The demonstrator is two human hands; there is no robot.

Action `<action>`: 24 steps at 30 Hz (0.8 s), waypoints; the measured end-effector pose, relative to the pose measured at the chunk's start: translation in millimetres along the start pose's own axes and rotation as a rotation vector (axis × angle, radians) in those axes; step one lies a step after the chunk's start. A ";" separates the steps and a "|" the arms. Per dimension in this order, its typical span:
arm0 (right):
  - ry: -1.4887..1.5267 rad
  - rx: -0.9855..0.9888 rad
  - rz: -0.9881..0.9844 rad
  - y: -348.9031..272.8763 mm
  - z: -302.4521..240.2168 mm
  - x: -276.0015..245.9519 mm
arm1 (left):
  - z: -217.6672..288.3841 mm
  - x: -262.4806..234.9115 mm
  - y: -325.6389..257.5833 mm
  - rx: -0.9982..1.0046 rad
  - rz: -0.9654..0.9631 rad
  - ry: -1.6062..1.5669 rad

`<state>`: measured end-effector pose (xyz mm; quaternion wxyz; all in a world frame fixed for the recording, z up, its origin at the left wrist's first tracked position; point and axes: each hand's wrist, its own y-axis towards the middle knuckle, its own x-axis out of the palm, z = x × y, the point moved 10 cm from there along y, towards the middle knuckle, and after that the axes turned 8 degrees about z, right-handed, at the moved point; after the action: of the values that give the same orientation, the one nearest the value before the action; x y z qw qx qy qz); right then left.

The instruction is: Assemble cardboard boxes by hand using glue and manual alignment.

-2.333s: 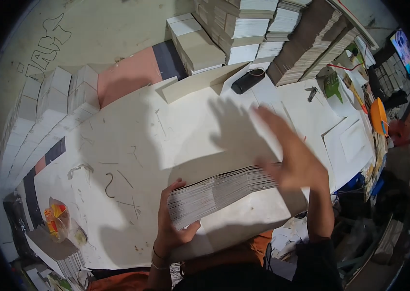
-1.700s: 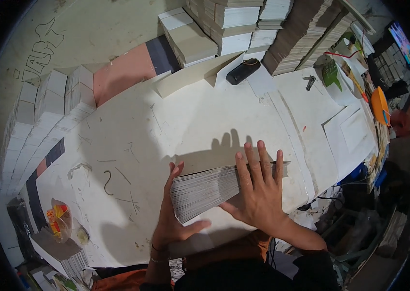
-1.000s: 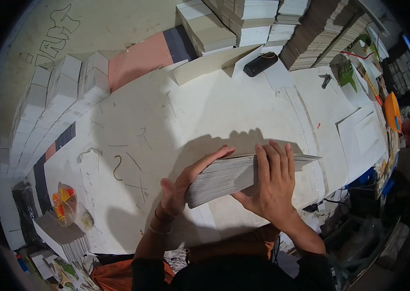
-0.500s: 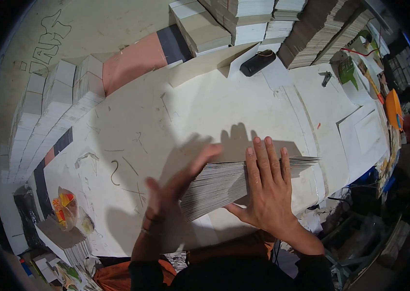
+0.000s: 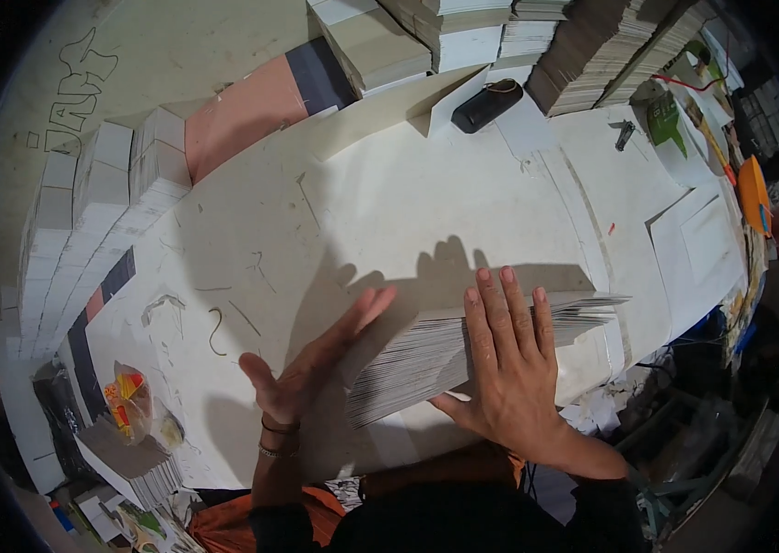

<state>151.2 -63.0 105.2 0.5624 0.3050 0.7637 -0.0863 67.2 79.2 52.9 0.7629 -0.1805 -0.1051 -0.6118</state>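
A thick stack of thin grey-white sheets or folded sections [image 5: 413,359], its many edges fanned in a slant, rests on the white work table in front of me. My right hand [image 5: 514,378] lies flat across it, fingers stretched toward the far side and thumb spread at the near edge. Just left of the stack my left hand [image 5: 302,369] hovers with its palm turned toward the stack's end. Thumb and fingers are spread, and nothing is in them. Part of the stack's right half is hidden under my right hand.
White paper block stacks [image 5: 99,198] line the left edge. More stacks [image 5: 472,37] stand at the back, beside a dark oblong case [image 5: 487,107]. Loose sheets [image 5: 698,235] and an orange object [image 5: 754,195] are at right; a red-yellow packet [image 5: 127,405] sits near left.
My left hand has drawn back a little to the left from the stack's end, its fingers now clearer. The right hand stays flat on the stack. The whole view has shifted slightly.
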 end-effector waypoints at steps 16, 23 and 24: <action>-0.009 0.078 0.013 -8.9 13.2 -1.8 | -2.1 45.7 11.4 -0.096 -0.125 -0.042; -0.130 0.071 -0.029 -3.9 8.1 -3.7 | -8.6 9.3 -39.9 -0.063 0.156 0.105; -0.094 0.078 0.000 -2.7 9.7 -6.9 | -13.3 28.7 -33.8 -0.054 0.082 0.199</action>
<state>158.7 -72.4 107.5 0.5855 0.3221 0.7325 -0.1302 40.1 41.9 56.6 0.7887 -0.1436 -0.0047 -0.5977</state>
